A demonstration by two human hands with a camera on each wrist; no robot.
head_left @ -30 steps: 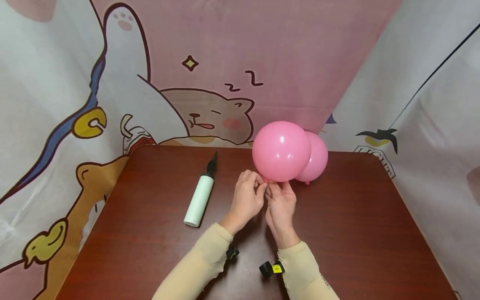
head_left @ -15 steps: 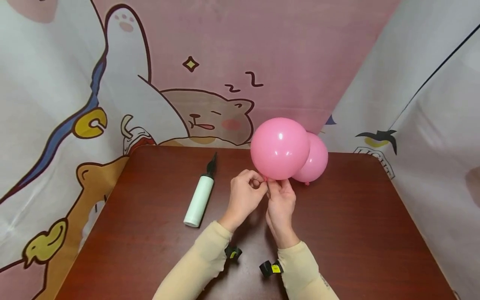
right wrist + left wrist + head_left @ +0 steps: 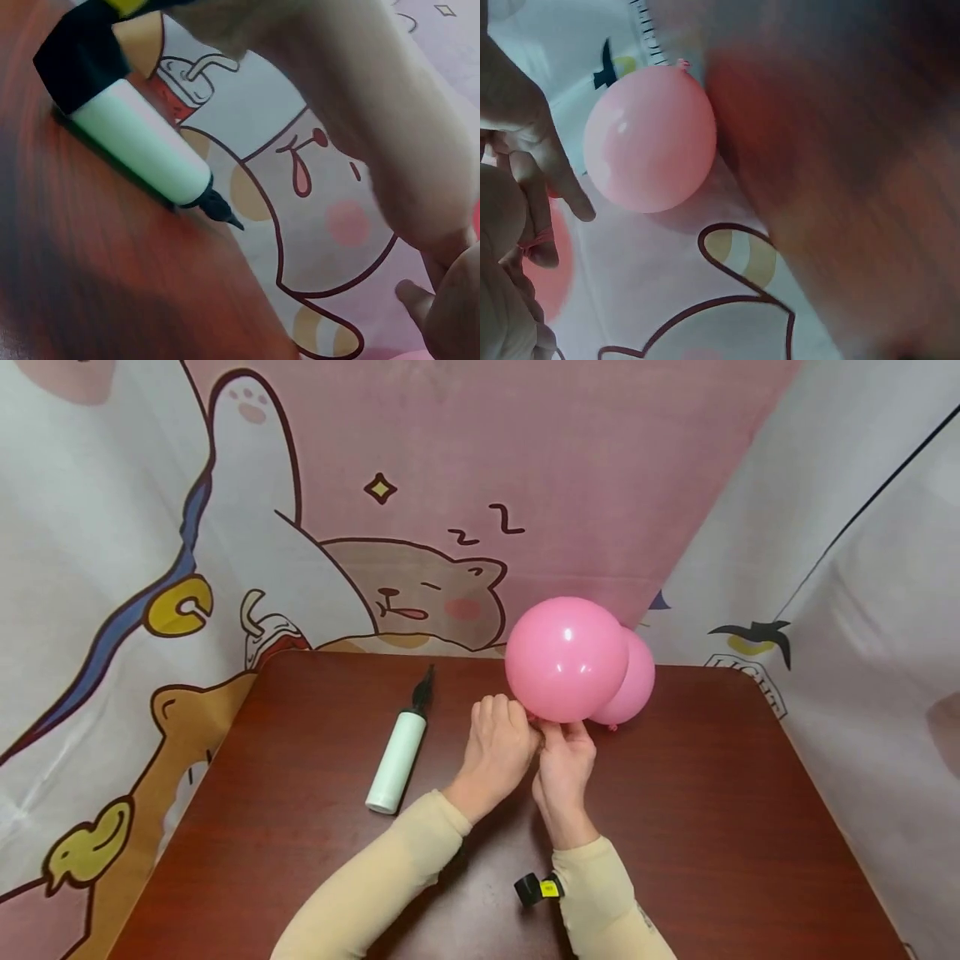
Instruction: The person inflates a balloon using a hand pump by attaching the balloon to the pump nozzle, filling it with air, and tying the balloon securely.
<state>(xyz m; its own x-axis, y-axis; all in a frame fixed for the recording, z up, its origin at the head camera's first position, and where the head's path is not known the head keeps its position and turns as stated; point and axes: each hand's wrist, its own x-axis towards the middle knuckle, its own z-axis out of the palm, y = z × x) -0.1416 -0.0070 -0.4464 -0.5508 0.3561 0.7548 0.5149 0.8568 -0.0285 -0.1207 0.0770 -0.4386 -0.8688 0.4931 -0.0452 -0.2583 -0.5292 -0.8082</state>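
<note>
A round, inflated pink balloon is held above the table by its neck, which is at the bottom. My left hand, back up and fingers curled, grips at the neck from the left. From the right my right hand pinches the neck just under the balloon. In the left wrist view the stretched pink neck loops round a finger, while part of the balloon shows behind. The fingertips and most of the neck are hidden in the head view. The right wrist view shows my right hand only partly.
A second pink balloon, knotted, sits behind the held one at the table's far side. A pale green hand pump with a black nozzle lies left of my hands on the brown table. A printed cloth hangs behind.
My left hand has turned over at the neck, its back now up and its fingers more curled. The held balloon has shifted slightly right; the right hand has hardly moved.
</note>
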